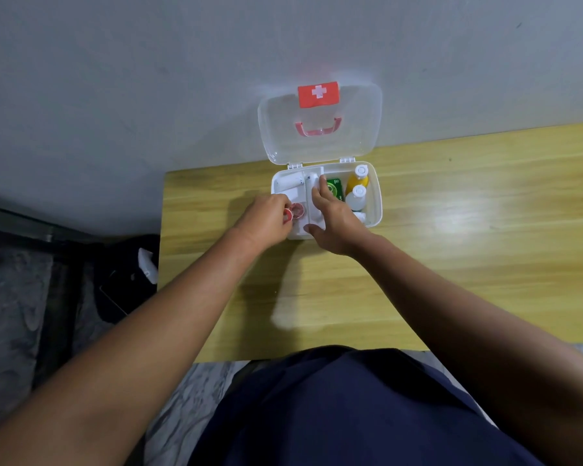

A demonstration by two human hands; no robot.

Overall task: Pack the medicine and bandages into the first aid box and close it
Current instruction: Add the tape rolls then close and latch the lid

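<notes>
We work over the open first aid box (pixel 376 210) on the yellow tabletop (pixel 451 237): our left hand (pixel 266 219) pinches a small red-and-white round item (pixel 287 215) at the box's left compartment, while our right hand (pixel 334 223), fingers spread in a loose grip, rests on the white inner tray (pixel 312 183) beside the bottles (pixel 357 188).

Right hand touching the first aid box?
Touching. The head view shows the right hand lying over the first aid box, fingers on the white tray handle and thumb against the front rim.
</notes>
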